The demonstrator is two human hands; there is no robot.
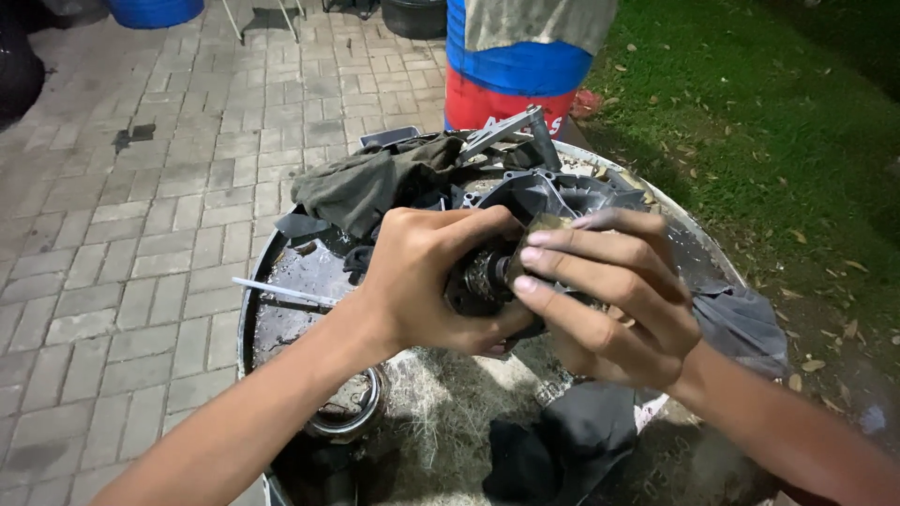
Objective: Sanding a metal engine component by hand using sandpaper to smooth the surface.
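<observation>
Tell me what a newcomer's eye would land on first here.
Dead centre, the left hand and right hand grip a dark, greasy round machine part over the top of a metal drum. Behind them an olive rag drapes over more dark parts, with a red and blue barrel beyond.

The left hand (427, 281) and right hand (609, 300) hide most of the dark round greasy metal part (480, 281). The red and blue barrel (516, 80) is cut off at the top.
</observation>
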